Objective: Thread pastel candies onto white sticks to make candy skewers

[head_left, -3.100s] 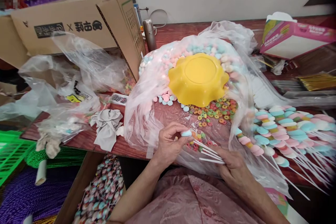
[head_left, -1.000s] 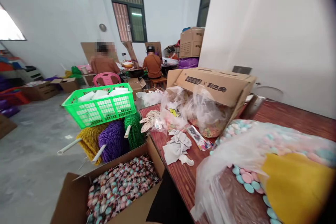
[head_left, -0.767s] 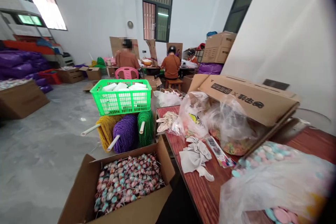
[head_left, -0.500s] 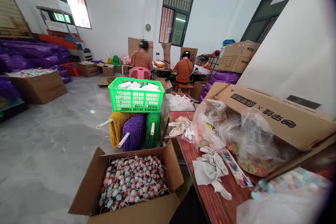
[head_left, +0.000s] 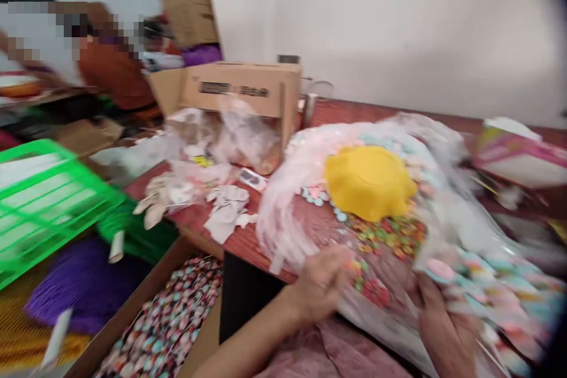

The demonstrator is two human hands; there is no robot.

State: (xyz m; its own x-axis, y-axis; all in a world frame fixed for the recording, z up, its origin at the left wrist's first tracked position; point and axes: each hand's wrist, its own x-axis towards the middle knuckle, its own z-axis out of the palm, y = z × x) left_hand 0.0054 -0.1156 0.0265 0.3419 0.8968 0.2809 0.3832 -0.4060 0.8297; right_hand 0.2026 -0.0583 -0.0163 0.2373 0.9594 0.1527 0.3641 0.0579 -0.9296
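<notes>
The picture is blurred by motion. My left hand (head_left: 323, 283) rests at the near table edge with its fingers curled by a scatter of coloured ring candies (head_left: 385, 242) on a clear plastic sheet (head_left: 283, 212). My right hand (head_left: 436, 313) lies to the right of it, against a pile of pastel candy skewers (head_left: 491, 283). The blur hides what either hand holds. An upturned yellow bowl (head_left: 370, 180) sits on a heap of pastel candies just beyond the hands.
An open cardboard box (head_left: 239, 85) with plastic bags lies at the table's back left, and a white cloth (head_left: 228, 212) lies near it. A pink box (head_left: 522, 153) stands at the right. Beside the table are a green basket (head_left: 39, 201) and a carton of wrapped candies (head_left: 168, 319). Other people sit far left.
The view swung away over the room with seated people, and has now swung back down to the table. Both hands are in view again at the near edge.
</notes>
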